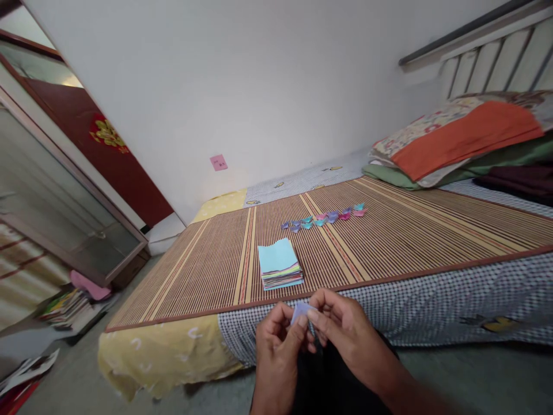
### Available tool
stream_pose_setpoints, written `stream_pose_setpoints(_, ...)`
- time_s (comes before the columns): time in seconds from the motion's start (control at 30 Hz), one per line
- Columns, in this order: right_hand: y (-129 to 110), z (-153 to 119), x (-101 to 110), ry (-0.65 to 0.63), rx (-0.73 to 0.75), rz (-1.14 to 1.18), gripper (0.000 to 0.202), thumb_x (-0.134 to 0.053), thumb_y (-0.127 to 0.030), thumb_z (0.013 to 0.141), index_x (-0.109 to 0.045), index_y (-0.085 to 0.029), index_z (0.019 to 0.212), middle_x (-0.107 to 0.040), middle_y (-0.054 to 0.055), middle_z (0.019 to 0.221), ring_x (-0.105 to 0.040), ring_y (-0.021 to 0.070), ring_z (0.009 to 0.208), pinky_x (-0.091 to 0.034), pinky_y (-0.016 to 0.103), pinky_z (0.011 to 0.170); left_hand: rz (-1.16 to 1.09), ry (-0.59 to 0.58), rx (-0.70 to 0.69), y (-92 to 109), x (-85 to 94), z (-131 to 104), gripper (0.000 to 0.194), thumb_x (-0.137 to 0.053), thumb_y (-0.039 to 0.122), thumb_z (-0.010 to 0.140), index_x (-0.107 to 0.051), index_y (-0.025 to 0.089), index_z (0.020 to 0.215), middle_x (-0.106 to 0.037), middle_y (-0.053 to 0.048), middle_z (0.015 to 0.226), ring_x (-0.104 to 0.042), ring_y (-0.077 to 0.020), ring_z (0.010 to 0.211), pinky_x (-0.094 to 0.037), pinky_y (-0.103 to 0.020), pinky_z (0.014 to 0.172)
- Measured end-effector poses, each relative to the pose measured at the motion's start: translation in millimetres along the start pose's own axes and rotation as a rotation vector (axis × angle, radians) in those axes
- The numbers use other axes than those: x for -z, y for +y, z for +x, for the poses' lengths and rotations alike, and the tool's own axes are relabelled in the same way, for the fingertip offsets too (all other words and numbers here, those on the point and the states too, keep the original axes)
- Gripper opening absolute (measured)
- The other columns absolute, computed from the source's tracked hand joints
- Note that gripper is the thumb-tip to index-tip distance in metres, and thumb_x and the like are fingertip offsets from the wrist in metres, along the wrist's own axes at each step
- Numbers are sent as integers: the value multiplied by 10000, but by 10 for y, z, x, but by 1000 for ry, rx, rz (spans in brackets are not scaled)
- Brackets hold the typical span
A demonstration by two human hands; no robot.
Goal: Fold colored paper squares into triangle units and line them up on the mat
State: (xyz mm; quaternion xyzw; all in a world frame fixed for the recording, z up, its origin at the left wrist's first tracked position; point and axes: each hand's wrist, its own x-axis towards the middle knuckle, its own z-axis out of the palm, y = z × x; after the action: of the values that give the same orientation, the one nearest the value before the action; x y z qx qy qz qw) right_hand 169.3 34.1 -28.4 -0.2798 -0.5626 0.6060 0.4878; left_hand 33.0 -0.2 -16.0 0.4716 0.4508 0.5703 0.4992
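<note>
Between my two hands is a small piece of folded lavender paper [301, 310], held just in front of the bed's near edge. My left hand [279, 340] pinches its left side with the thumb on top. From the right, my right hand [339, 320] grips the other side between thumb and fingers. Part of the paper is hidden behind the fingertips. Beyond my hands, a stack of coloured paper [279, 259] with a light blue sheet on top lies on the mat. Farther back, several small folded paper shapes [332, 217] in blue, pink, teal and purple form rows.
A striped bamboo mat [207, 259] covers the bed. Folded bedding with an orange panel [466, 138] is piled at the right. A pink note [218, 162] is on the wall. Magazines [67, 308] are stacked at the left, near a glass-panelled door [64, 190].
</note>
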Motion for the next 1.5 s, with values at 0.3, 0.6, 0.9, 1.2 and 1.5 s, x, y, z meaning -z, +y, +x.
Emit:
stream_pose_setpoints(0.3, -33, -41, 125, 18, -2, 39, 400, -649, -550, 923, -575, -176, 800, -619, -2, 648, -552, 114, 564, -425, 240, 548, 110, -67, -34, 24, -62, 71, 341, -669, 454, 926, -623, 158, 763, -677, -22, 643, -598, -118, 562, -466, -225, 581)
stream_pose_setpoints(0.6, -57, 311, -27, 26, 63, -125, 382, -589, -517, 975, -580, -185, 786, -624, -8, 682, -562, 121, 600, -418, 239, 562, 148, 12, -123, 51, 128, 335, 385, -641, 486, 936, -588, 174, 717, -578, 18, 602, -532, -107, 545, -437, -216, 574)
stream_pose_setpoints(0.9, 136, 1055, 132, 60, 118, -107, 354, -641, -513, 940, -624, -190, 796, -634, 1, 708, -610, 154, 649, -469, 260, 604, 95, -90, -118, 161, 310, 1143, 332, -694, 455, 896, -626, 160, 757, -632, -5, 657, -592, -129, 575, -479, -244, 595)
stream_pose_setpoints(1.2, 169, 1804, 667, 146, 313, -502, 209, -527, -336, 1019, -658, -202, 928, -694, 18, 848, -621, 173, 773, -445, 279, 707, 96, -23, -185, 78, 307, 2154, 194, -756, 322, 845, -696, 157, 929, -687, -14, 776, -667, -152, 699, -498, -246, 636)
stream_pose_setpoints(1.5, 378, 1991, 748, 109, 148, -298, 213, -595, -401, 983, -661, -205, 1034, -707, 31, 866, -670, 185, 786, -514, 291, 708, -43, 40, -80, -209, 266, 2278, 246, -868, 312, 723, -706, 149, 812, -691, -11, 724, -626, -123, 661, -496, -208, 635)
